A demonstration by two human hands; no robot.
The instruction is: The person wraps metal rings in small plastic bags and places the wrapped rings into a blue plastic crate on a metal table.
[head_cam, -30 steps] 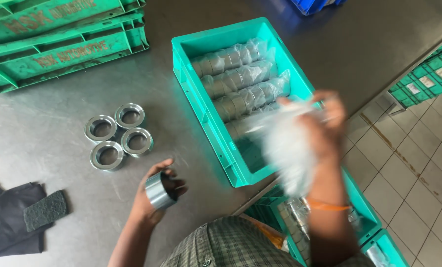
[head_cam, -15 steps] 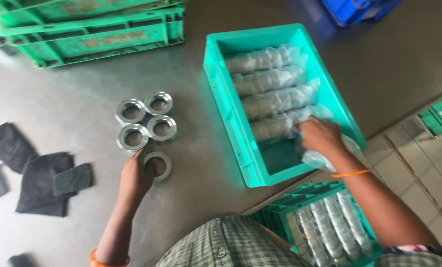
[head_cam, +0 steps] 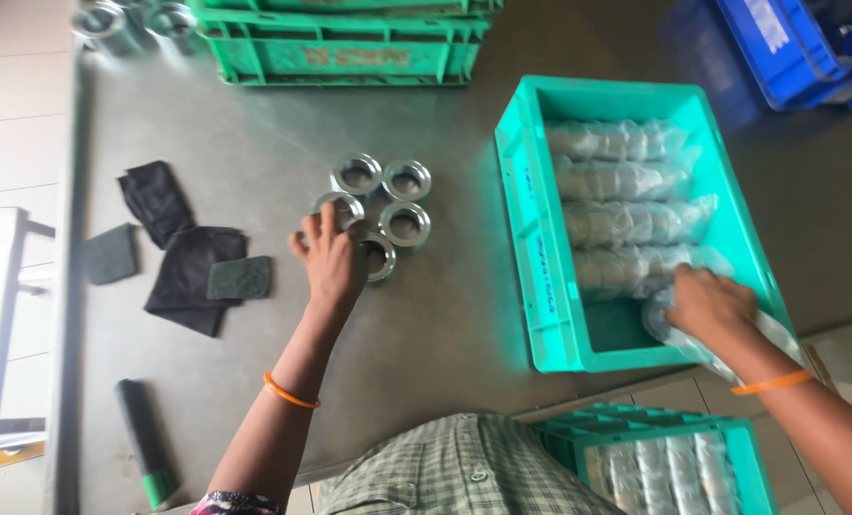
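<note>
Steel-topped work table [head_cam: 464, 315], grey and scuffed, bearing the following.

Metal rings [head_cam: 380, 202], machined and silver: five, standing flat in a tight cluster left of the crate, bores pointing straight up, no long axis to speak of. Two at the back, two in the middle row, one at the front [head_cam: 380, 257].

Left hand [head_cam: 332, 259]: resting palm-down over the cluster's near-left corner, fingers loosely spread, touching the front ring and the left middle ring; gripping or merely touching, cannot tell.

Turquoise plastic crate [head_cam: 540, 257]: one, rectangular, long axis running away from the body. Holding plastic-wrapped rolls of rings [head_cam: 626, 181]: four lying in a row, each long axis running left to right across the crate, stacked side by side toward the far wall.

Right hand [head_cam: 710, 303]: curling over a fifth wrapped roll [head_cam: 669, 329] at the crate's near right corner, fingers closing on the plastic.

Second turquoise crate [head_cam: 722, 434]: below the table edge, holding four more wrapped rolls, long axes pointing away.

Green crates [head_cam: 340, 48]: stacked at the far edge. Blue crate [head_cam: 789, 48]: one, far right.

Black cloths [head_cam: 183, 257]: two, far left. Green scouring pads [head_cam: 239, 278]: two. Dark cylinder with green tip [head_cam: 145, 453]: one, lying near the front-left edge.
</note>
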